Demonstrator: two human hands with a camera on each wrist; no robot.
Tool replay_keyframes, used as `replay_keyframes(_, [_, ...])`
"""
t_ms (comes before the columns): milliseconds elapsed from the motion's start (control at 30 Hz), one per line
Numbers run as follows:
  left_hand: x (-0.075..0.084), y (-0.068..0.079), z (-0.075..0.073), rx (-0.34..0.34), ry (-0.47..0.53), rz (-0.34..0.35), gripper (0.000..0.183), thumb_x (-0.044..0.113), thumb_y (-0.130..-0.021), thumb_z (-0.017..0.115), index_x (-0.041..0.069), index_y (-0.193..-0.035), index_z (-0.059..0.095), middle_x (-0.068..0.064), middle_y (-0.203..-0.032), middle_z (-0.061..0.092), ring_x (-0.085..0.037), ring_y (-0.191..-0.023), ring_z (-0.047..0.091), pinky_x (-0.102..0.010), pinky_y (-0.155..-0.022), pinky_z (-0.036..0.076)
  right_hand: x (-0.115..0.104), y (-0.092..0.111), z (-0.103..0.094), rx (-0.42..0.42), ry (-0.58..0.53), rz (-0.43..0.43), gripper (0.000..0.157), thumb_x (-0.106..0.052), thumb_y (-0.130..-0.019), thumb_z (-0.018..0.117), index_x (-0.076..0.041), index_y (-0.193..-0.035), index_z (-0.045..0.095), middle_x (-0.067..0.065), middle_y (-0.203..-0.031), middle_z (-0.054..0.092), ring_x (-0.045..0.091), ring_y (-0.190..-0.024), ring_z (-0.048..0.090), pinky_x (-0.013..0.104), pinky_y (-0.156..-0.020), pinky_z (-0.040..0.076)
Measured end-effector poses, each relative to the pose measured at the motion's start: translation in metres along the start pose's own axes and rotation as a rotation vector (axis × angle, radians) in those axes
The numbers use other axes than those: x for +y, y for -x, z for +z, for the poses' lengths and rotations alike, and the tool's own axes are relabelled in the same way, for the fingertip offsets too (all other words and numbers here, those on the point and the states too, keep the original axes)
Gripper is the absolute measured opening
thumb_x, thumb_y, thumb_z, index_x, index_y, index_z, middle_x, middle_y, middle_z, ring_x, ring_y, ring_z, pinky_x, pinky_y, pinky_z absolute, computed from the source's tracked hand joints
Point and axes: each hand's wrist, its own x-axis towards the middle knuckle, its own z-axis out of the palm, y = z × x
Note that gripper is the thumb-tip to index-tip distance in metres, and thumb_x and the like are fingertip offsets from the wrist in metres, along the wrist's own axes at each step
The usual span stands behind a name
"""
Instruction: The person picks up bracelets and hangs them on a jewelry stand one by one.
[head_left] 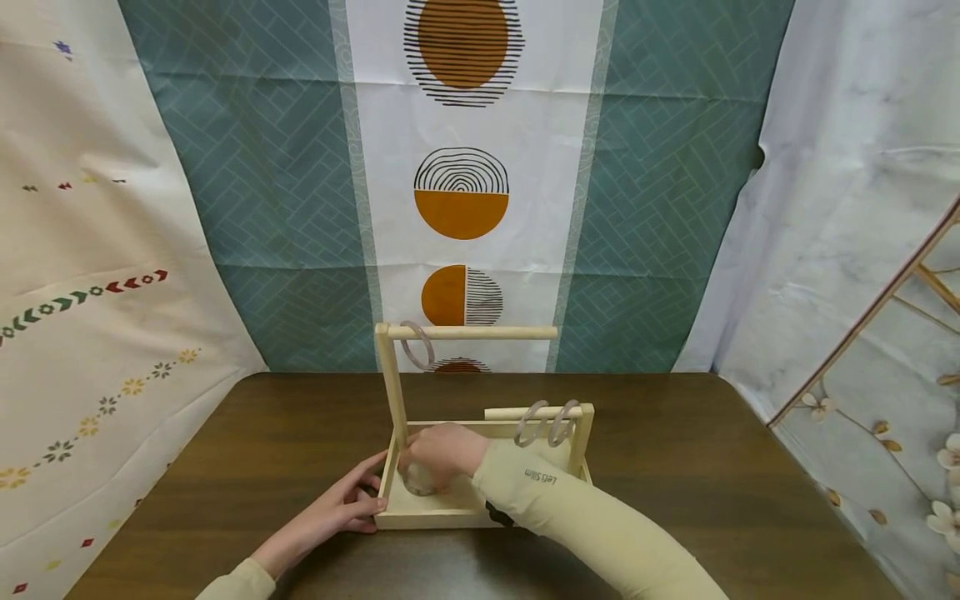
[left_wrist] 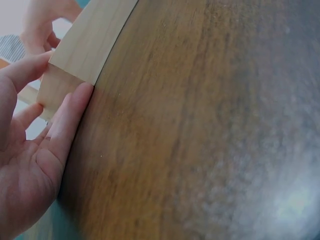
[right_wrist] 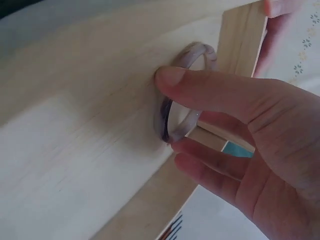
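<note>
A pale wooden stand has a shallow tray base (head_left: 431, 522), a tall post with a long upper rod (head_left: 495, 332) and a shorter post with a lower rod (head_left: 502, 412). In the tray's left part, my right hand (head_left: 447, 452) pinches a translucent purplish bangle (right_wrist: 163, 122), thumb over its near side, fingers at the far side. My left hand (head_left: 351, 502) touches the tray's left front corner with fairly straight fingers, as the left wrist view also shows. One bangle (head_left: 431, 354) hangs near the upper rod's left end. Two more bangles (head_left: 520, 425) hang on the lower rod.
The stand rests on a dark brown wooden table (head_left: 675, 467). Behind it hangs a green and white cloth (head_left: 292, 183) with orange circles. Patterned cloths line both sides. A small black object (head_left: 498, 514) shows under the right sleeve, at the tray's front.
</note>
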Motion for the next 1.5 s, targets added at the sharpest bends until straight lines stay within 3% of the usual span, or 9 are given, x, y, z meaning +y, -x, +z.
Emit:
replay_keyframes(267, [-0.001, -0.003, 0.001, -0.020, 0.006, 0.011, 0.075, 0.022, -0.101, 0.055, 0.010, -0.159, 0.009, -0.021, -0.127, 0.041, -0.016, -0.100, 0.058, -0.036, -0.081, 0.058, -0.007, 0.013, -0.011, 0.048, 0.046, -0.019, 0.054, -0.024, -0.073, 0.087, -0.041, -0.120, 0.065, -0.011, -0.127, 0.061, 0.009, -0.109, 0.062, 0.026, -0.088, 0.054])
replay_keyframes(467, [0.001, -0.002, 0.000, -0.025, 0.018, 0.017, 0.075, 0.021, -0.101, 0.055, 0.010, -0.159, 0.008, -0.023, -0.128, 0.040, -0.015, -0.098, 0.057, -0.036, -0.081, 0.059, -0.016, 0.023, -0.030, 0.062, 0.093, 0.043, 0.065, -0.024, -0.075, 0.087, -0.045, -0.129, 0.059, -0.012, -0.132, 0.058, 0.015, -0.105, 0.060, 0.028, -0.078, 0.056])
replay_keyframes(767, [-0.001, -0.001, -0.001, -0.008, 0.019, -0.021, 0.077, 0.022, -0.101, 0.056, 0.004, -0.158, 0.008, -0.023, -0.134, 0.036, -0.012, -0.095, 0.056, -0.034, -0.081, 0.058, -0.013, 0.047, -0.061, 0.171, -0.021, -0.018, 0.065, -0.030, -0.075, 0.087, -0.040, -0.131, 0.056, -0.013, -0.129, 0.061, 0.013, -0.100, 0.060, 0.024, -0.076, 0.053])
replay_keyframes(1033, [0.000, -0.001, -0.001, -0.003, 0.026, -0.013, 0.077, 0.022, -0.100, 0.056, 0.009, -0.159, 0.008, -0.023, -0.131, 0.037, -0.015, -0.098, 0.055, -0.037, -0.081, 0.059, -0.005, 0.066, -0.086, 0.256, -0.099, -0.030, 0.067, -0.026, -0.075, 0.087, -0.038, -0.133, 0.056, -0.012, -0.130, 0.060, 0.014, -0.105, 0.062, 0.024, -0.080, 0.053])
replay_keyframes(1300, [0.000, 0.000, -0.001, -0.009, 0.016, 0.001, 0.076, 0.022, -0.100, 0.056, 0.011, -0.159, 0.009, -0.022, -0.128, 0.040, -0.016, -0.098, 0.056, -0.038, -0.080, 0.058, 0.001, 0.077, -0.096, 0.322, -0.148, -0.061, 0.069, -0.018, -0.074, 0.085, -0.036, -0.134, 0.055, -0.011, -0.128, 0.061, 0.009, -0.103, 0.061, 0.024, -0.082, 0.052])
replay_keyframes(1500, [-0.001, 0.000, -0.001, -0.003, 0.007, -0.019, 0.077, 0.023, -0.100, 0.057, 0.012, -0.159, 0.010, -0.020, -0.126, 0.040, -0.017, -0.098, 0.056, -0.038, -0.080, 0.058, 0.006, 0.089, -0.103, 0.382, -0.190, -0.091, 0.066, -0.013, -0.075, 0.081, -0.033, -0.133, 0.057, -0.011, -0.126, 0.062, 0.006, -0.095, 0.058, 0.020, -0.073, 0.048])
